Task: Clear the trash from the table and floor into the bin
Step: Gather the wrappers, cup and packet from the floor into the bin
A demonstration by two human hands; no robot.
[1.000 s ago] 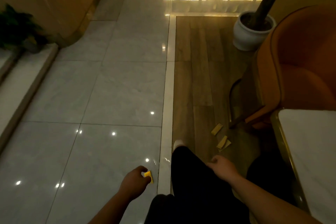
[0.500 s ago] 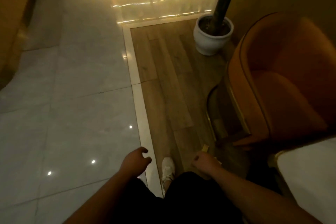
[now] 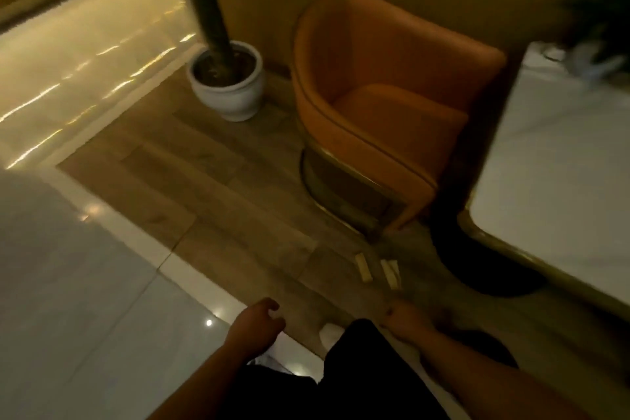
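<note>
Pale paper scraps lie on the wood floor in front of the chair: one strip (image 3: 362, 268) and an overlapping pair (image 3: 390, 272) just to its right. My right hand (image 3: 405, 317) hovers low, a short way in front of them, blurred, fingers drawn together with nothing seen in them. My left hand (image 3: 257, 324) is over the floor border, back toward the camera, fingers loosely curled. Its palm is hidden and no yellow scrap shows. No bin is in view.
An orange armchair (image 3: 392, 106) stands behind the scraps, a white plant pot (image 3: 228, 85) to its left. A white table with a gold rim (image 3: 552, 187) fills the right, its dark round base (image 3: 477, 266) beside the scraps. Blurred items (image 3: 593, 58) sit at its far end.
The view has swung right toward the chair and table. The yellow scrap seen in my left hand a second ago is out of sight. Both hands have neared the scraps.
</note>
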